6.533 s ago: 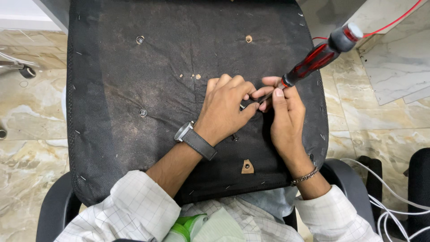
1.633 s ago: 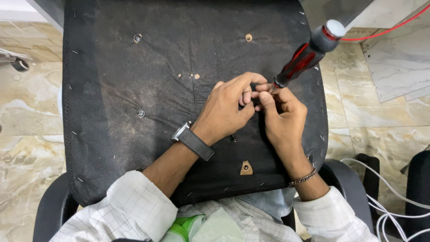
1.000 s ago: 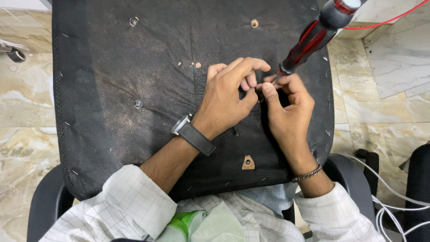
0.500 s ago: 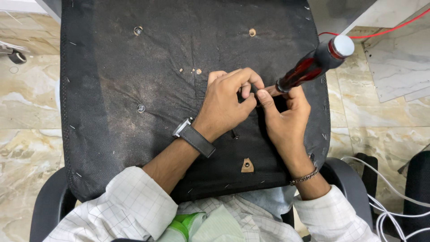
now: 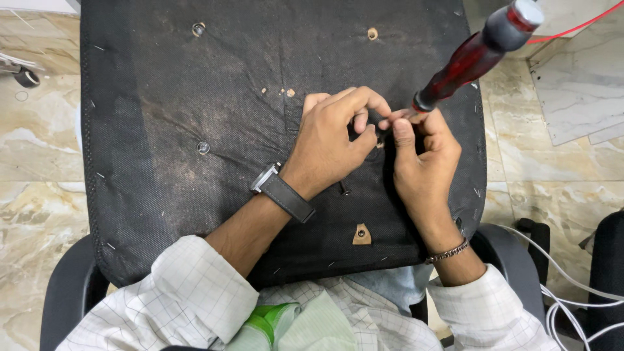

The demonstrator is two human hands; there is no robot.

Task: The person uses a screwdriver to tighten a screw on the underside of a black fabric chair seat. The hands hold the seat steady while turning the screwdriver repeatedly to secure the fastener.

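A dusty black fabric-covered chair seat panel [image 5: 195, 130] lies upside down across my lap, dotted with bolt holes and staples. My right hand [image 5: 422, 162] grips the shaft of a screwdriver with a red and black handle [image 5: 478, 52], which slants up to the right. Its tip is hidden between my fingers near the panel's middle right. My left hand [image 5: 335, 140], a watch [image 5: 283, 193] on its wrist, is curled beside the tip, thumb and forefinger pinching something small that I cannot make out.
A loose bolt [image 5: 343, 190] lies on the panel below my left hand. A tan triangular patch [image 5: 361, 234] sits near the front edge. Black chair armrests [image 5: 65, 292] flank me. White cables [image 5: 572, 286] trail over the marble floor at right; a red cable [image 5: 585, 26] runs top right.
The screwdriver handle has swung between steeper and flatter angles and now stands up to the right again. Both hands stay at the same spot on the panel.
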